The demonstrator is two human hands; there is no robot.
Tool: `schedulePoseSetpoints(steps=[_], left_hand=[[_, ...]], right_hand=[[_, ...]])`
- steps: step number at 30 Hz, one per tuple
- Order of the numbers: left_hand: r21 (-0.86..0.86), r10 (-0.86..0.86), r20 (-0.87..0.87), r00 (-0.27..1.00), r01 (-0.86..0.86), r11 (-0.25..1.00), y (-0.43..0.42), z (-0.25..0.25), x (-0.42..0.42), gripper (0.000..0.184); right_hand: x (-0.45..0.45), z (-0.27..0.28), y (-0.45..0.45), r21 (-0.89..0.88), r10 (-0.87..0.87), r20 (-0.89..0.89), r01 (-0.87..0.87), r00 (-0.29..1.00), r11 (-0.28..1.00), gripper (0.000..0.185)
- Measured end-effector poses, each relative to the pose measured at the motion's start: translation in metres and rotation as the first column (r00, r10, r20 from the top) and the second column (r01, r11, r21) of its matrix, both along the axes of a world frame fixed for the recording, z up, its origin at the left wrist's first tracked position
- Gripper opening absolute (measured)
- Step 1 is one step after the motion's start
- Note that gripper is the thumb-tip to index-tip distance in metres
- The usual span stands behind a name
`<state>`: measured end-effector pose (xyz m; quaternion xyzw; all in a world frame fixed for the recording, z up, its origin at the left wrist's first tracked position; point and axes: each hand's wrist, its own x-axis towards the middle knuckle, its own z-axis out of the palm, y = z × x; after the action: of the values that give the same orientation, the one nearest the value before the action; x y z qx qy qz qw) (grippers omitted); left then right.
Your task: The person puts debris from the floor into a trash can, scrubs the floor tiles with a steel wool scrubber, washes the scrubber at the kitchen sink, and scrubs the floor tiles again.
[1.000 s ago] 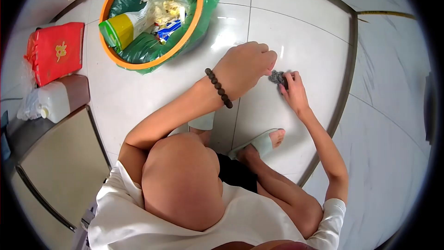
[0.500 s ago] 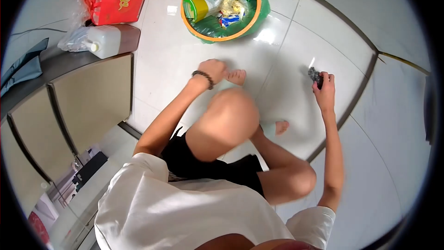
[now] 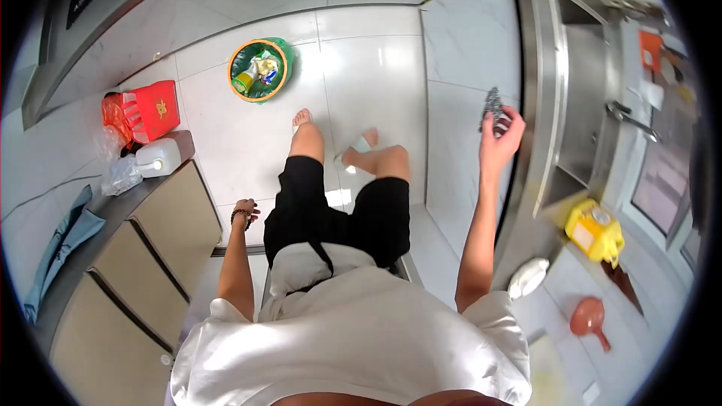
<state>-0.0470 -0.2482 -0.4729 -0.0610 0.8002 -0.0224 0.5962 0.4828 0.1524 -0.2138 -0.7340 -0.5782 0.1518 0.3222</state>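
A grey steel wool scrubber (image 3: 492, 107) is pinched in my right hand (image 3: 502, 137), with its upper part sticking out past the fingertips. This hand is raised at the right, before the white cabinet front and close to the counter's edge. My left hand (image 3: 247, 211), with a dark bead bracelet at the wrist, hangs low beside my black shorts. Its fingers are loosely bent and a little apart, and nothing shows in them. The tan cabinet doors (image 3: 169, 214) are nearest to it.
An orange-rimmed bin (image 3: 230, 68) with a green liner holds rubbish on the tiled floor. A red bag (image 3: 154, 111) and a plastic jug (image 3: 162, 156) sit at the left. On the right are a steel sink (image 3: 553, 98), a faucet (image 3: 633, 122), a yellow jug (image 3: 594, 229) and a red ladle-like scoop (image 3: 588, 318).
I have risen from a squat to standing. The scrubber has come up from the floor in my right hand. My left hand has dropped back to my side, and the sink counter has come into view.
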Motion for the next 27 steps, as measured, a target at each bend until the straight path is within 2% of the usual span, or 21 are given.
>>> schedulePoseSetpoints(steps=[1, 2, 5, 7, 9, 10, 11, 12, 13, 15, 17, 19, 20, 21, 22, 23, 25, 26, 27], left_hand=[[0.000, -0.011, 0.024, 1.000, 0.011, 1.000, 0.010, 0.026, 0.004, 0.032], [0.003, -0.018, 0.030, 0.999, 0.018, 1.000, 0.016, 0.046, 0.007, 0.032], [0.120, 0.035, 0.015, 0.999, -0.037, 0.992, 0.034, 0.097, 0.014, 0.034], [0.227, 0.122, 0.046, 0.991, -0.130, 0.965, 0.032, 0.112, 0.014, 0.032], [0.292, 0.197, 0.055, 0.979, -0.205, 0.934, 0.028, 0.133, 0.019, 0.030], [0.328, 0.202, 0.048, 0.978, -0.207, 0.922, 0.023, 0.143, 0.021, 0.030], [0.362, 0.220, 0.033, 0.975, -0.217, 0.907, 0.014, 0.150, 0.026, 0.031], [0.416, 0.258, 0.036, 0.965, -0.249, 0.874, 0.001, 0.153, 0.030, 0.030], [0.465, 0.300, 0.034, 0.953, -0.281, 0.840, -0.018, 0.152, 0.035, 0.029], [0.484, 0.413, -0.051, 0.909, -0.339, 0.807, -0.046, 0.161, 0.062, 0.028], [0.437, 0.547, -0.085, 0.833, -0.463, 0.771, -0.067, 0.181, 0.098, 0.027], [0.445, 0.652, -0.117, 0.749, -0.548, 0.708, -0.101, 0.167, 0.146, 0.028], [0.417, 0.683, -0.158, 0.713, -0.579, 0.701, -0.106, 0.175, 0.160, 0.028], [0.388, 0.712, -0.202, 0.672, -0.613, 0.689, -0.116, 0.189, 0.189, 0.028], [0.389, 0.689, -0.240, 0.684, -0.582, 0.714, -0.130, 0.189, 0.218, 0.030], [0.380, 0.737, -0.236, 0.634, -0.638, 0.670, -0.140, 0.179, 0.255, 0.030], [0.250, 0.678, -0.391, 0.623, -0.637, 0.729, -0.153, 0.155, 0.317, 0.032], [0.216, 0.741, -0.300, 0.600, -0.714, 0.666, -0.155, 0.162, 0.342, 0.043], [0.219, 0.755, -0.309, 0.578, -0.729, 0.648, -0.159, 0.173, 0.361, 0.043]], right_hand=[[0.014, 0.031, -0.002, 0.081, -0.040, 0.177, 0.025, 0.983, 0.996, 0.034], [0.031, 0.050, -0.004, 0.072, -0.103, 0.229, 0.088, 0.968, 0.993, 0.036], [0.109, 0.058, -0.003, 0.175, -0.210, 0.519, 0.137, 0.828, 0.975, 0.041], [0.146, 0.054, -0.002, 0.072, -0.243, 0.580, 0.249, 0.777, 0.966, 0.046], [0.207, 0.026, -0.004, -0.058, -0.027, 0.650, 0.085, 0.760, 0.995, 0.051], [0.209, 0.030, -0.001, -0.128, -0.015, 0.735, 0.161, 0.678, 0.979, 0.057], [0.188, 0.055, 0.005, -0.209, -0.019, 0.759, 0.271, 0.651, 0.940, 0.063], [0.178, 0.064, 0.005, -0.105, -0.059, 0.794, 0.231, 0.606, 0.967, 0.062], [0.156, 0.078, 0.007, -0.065, -0.088, 0.788, 0.224, 0.610, 0.972, 0.058], [0.123, 0.084, 0.021, 0.045, -0.142, 0.662, 0.150, 0.736, 0.988, 0.041], [0.097, 0.073, 0.035, 0.073, 0.051, 0.635, -0.126, 0.771, 0.989, 0.034], [0.051, 0.063, 0.036, -0.018, 0.261, 0.536, -0.298, 0.803, 0.954, 0.028], [0.040, 0.032, 0.047, -0.052, 0.388, 0.520, -0.425, 0.761, 0.904, 0.031], [0.020, 0.025, 0.041, -0.123, 0.484, 0.463, -0.487, 0.743, 0.865, 0.028], [0.008, 0.011, 0.042, -0.160, 0.566, 0.462, -0.563, 0.683, 0.811, 0.027], [0.002, -0.001, 0.042, -0.200, 0.636, 0.464, -0.626, 0.617, 0.754, 0.026], [-0.012, -0.006, 0.036, -0.237, 0.716, 0.427, -0.696, 0.552, 0.678, 0.025], [-0.018, -0.011, 0.036, -0.262, 0.750, 0.387, -0.716, 0.536, 0.647, 0.025], [-0.019, -0.017, 0.035, -0.259, 0.765, 0.379, -0.734, 0.520, 0.627, 0.025]])
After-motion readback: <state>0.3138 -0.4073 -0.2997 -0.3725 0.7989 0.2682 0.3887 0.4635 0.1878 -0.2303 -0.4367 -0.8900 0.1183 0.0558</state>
